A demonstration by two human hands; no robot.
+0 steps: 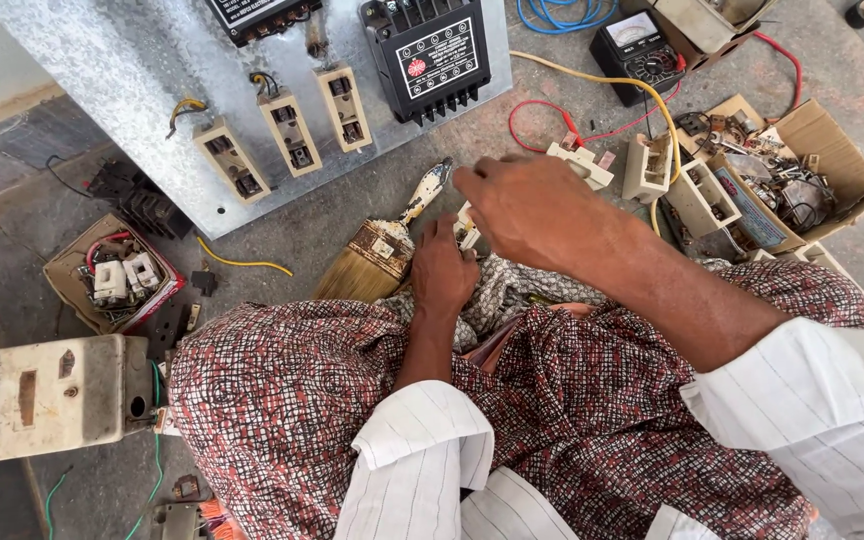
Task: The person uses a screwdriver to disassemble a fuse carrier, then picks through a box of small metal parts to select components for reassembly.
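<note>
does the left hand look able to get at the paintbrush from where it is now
Probably yes. The left hand grips a small cream part, and the paintbrush lies on the floor right beside it with nothing between them. The hand is occupied, though, so it would have to free its fingers first.

Grey concrete floor (352, 215) strewn with electrical parts.
On it lie a metal panel (132, 90), a paintbrush (377, 255), two cardboard boxes (832, 150) (62, 285) of parts, a meter (642, 50) and loose wires (592, 85).

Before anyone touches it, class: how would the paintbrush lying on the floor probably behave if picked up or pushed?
The paintbrush probably feels light: a slim handle and a splayed tuft. Its bristles look soft, so they would likely bend while the handle stays stiff. Flat and wide, it should slide rather than roll on the concrete floor.
</note>
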